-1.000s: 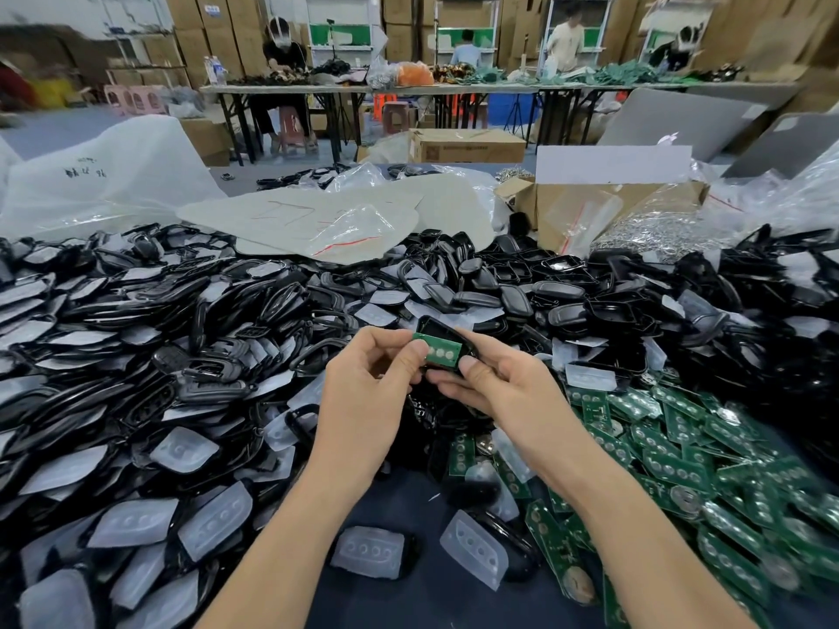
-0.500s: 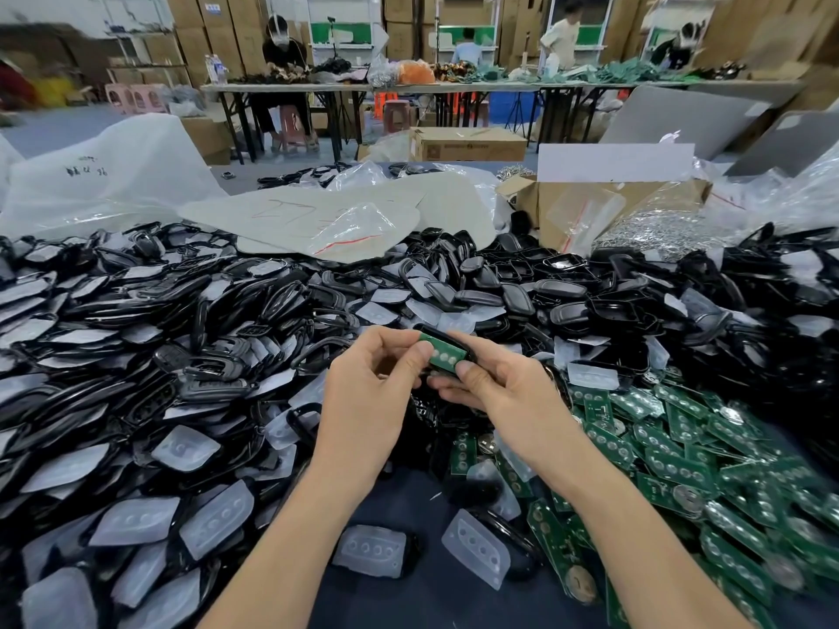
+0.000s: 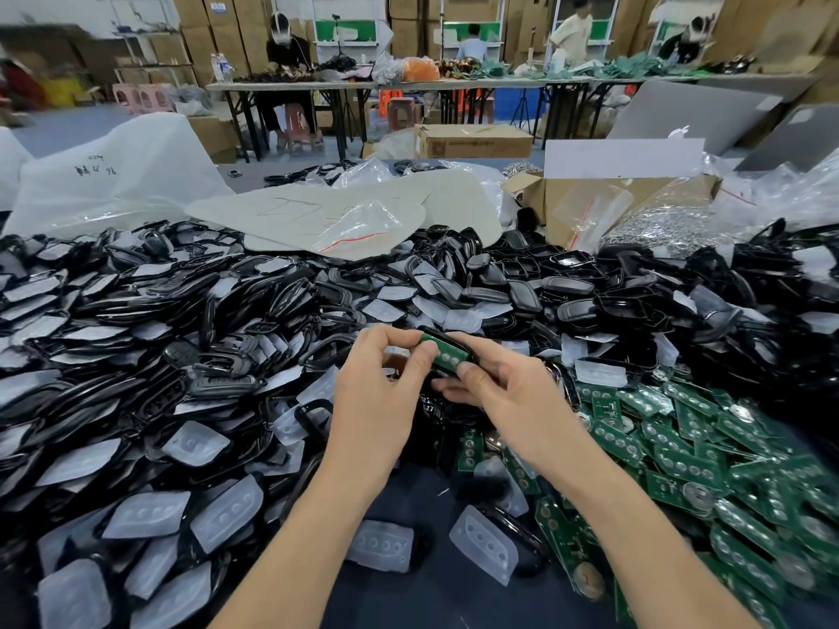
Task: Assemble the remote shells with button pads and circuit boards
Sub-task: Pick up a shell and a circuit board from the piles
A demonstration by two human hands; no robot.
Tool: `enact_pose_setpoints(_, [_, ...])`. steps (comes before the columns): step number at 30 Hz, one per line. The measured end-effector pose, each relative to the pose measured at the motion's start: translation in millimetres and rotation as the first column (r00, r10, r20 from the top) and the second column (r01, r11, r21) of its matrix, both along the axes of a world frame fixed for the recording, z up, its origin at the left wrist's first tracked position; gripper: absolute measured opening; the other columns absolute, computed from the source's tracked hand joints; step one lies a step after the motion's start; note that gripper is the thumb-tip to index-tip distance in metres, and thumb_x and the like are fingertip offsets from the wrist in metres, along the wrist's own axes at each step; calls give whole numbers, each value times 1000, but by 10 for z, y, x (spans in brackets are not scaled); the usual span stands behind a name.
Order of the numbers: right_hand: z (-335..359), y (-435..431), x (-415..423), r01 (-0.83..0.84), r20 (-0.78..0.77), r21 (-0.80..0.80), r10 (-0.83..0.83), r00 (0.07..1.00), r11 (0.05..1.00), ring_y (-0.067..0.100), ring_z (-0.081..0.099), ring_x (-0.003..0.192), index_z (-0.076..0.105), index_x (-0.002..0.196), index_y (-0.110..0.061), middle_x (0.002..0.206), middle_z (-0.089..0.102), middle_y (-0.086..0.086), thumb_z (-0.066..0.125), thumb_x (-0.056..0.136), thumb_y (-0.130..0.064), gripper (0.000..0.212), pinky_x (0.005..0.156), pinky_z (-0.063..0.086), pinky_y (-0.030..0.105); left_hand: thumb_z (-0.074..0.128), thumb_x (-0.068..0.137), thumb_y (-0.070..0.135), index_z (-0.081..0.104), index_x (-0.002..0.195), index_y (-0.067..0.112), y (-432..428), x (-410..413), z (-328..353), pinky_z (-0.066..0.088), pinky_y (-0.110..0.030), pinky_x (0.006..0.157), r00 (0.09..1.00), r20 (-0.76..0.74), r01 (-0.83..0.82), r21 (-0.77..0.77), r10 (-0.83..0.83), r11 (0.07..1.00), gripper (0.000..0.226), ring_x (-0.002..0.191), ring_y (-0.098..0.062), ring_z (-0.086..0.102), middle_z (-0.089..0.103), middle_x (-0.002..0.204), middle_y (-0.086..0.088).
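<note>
Remote shell (image 3: 438, 333) pinched by fingers of left hand (image 3: 377, 392), right hand (image 3: 513, 392); dark table (image 3: 431, 596) heaped over; cartons (image 3: 204, 34) stacked behind.

The circuit boards (image 3: 681, 467) are green, shells (image 3: 567, 306) black, button pads (image 3: 193, 442) milky white

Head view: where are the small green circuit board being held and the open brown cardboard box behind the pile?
small green circuit board (image 3: 442, 353): head view, middle of its green face.
open brown cardboard box (image 3: 653, 187): head view, bare upper front wall.
</note>
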State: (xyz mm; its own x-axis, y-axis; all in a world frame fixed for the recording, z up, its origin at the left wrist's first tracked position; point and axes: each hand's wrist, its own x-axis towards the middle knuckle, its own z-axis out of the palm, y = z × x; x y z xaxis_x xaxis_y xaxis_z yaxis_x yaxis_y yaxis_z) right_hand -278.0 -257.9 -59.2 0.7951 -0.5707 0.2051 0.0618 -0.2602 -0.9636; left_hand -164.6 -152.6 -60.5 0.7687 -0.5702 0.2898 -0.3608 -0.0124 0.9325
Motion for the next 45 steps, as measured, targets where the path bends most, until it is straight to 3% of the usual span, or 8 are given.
enact_pose_setpoints(7, [47, 25, -8, -11, 57, 34, 9, 998, 999, 16, 76, 95, 70, 102, -58, 108, 76, -11, 54, 104, -7, 54, 83, 58, 21, 70, 95, 31, 65, 98, 31, -10, -17, -2, 54, -38, 84, 999, -31, 10, -25, -10, 1000, 6, 92, -11, 66, 71, 96, 12])
enact_pose_setpoints(14, [37, 23, 0, -23, 66, 46, 20, 998, 999, 17, 77, 95, 67, 111, -46, 108, 78, -7, 55, 104, -8, 41, 86, 59, 23, 72, 92, 32, 59, 92, 33, -2, -27, 15, 46, -24, 76, 999, -44, -16, -43, 14, 999, 14, 88, -2, 62, 64, 95, 28])
enact_pose_setpoints(21, [72, 14, -19, -28, 81, 104, 20, 997, 994, 17, 77, 92, 67, 118, -33, 103, 79, -4, 56, 103, -6, 33, 82, 59, 21, 66, 97, 29, 68, 111, 30, 6, -32, 72, 57, -44, 83, 996, -45, 78, -41, -79, 996, 14, 83, -15, 67, 71, 95, 7])
enact_pose_setpoints(28, [99, 13, -25, -7, 93, 235, -15, 996, 972, 18, 76, 78, 73, 111, -19, 96, 79, 5, 62, 100, -10, 18, 70, 58, 19, 60, 100, 34, 68, 106, 28, -7, -76, 45, 56, -32, 77, 997, -8, 80, -1, -80, 997, 12, 79, -12, 67, 71, 91, 10])
enact_pose_setpoints(33, [87, 15, -23, -18, 78, 229, 0, 997, 973, 17, 76, 77, 74, 108, -24, 94, 79, 6, 63, 99, -11, 19, 70, 58, 19, 62, 98, 35, 68, 96, 29, 4, -85, 62, 56, -35, 70, 996, 8, 90, -2, -90, 996, 9, 72, -13, 65, 71, 82, 8])
enact_pose_setpoints(36, [79, 13, -15, -24, 66, 205, 11, 998, 979, 19, 77, 79, 73, 106, -30, 96, 79, 3, 64, 99, -12, 21, 71, 59, 20, 57, 102, 34, 69, 86, 24, 17, -52, 73, 55, -36, 67, 996, -27, 89, -28, -90, 996, 22, 66, -12, 62, 69, 74, 6])
enact_pose_setpoints(40, [55, 23, 0, -32, 46, 212, 23, 999, 977, 21, 77, 80, 73, 105, -32, 97, 79, 2, 65, 99, -13, 22, 72, 59, 21, 44, 108, 33, 73, 80, 17, 26, -33, 88, 51, -22, 58, 980, -184, 62, -111, -82, 992, 43, 62, -8, 59, 69, 71, -4])
enact_pose_setpoints(45, [64, -7, -9, -7, 67, 270, -11, 998, 963, 18, 76, 77, 74, 107, -22, 93, 79, 4, 63, 99, -11, 17, 69, 58, 18, 58, 102, 32, 71, 95, 27, 10, -53, 63, 57, -36, 67, 985, -61, 157, -35, -159, 987, 16, 69, -8, 64, 72, 82, 7])
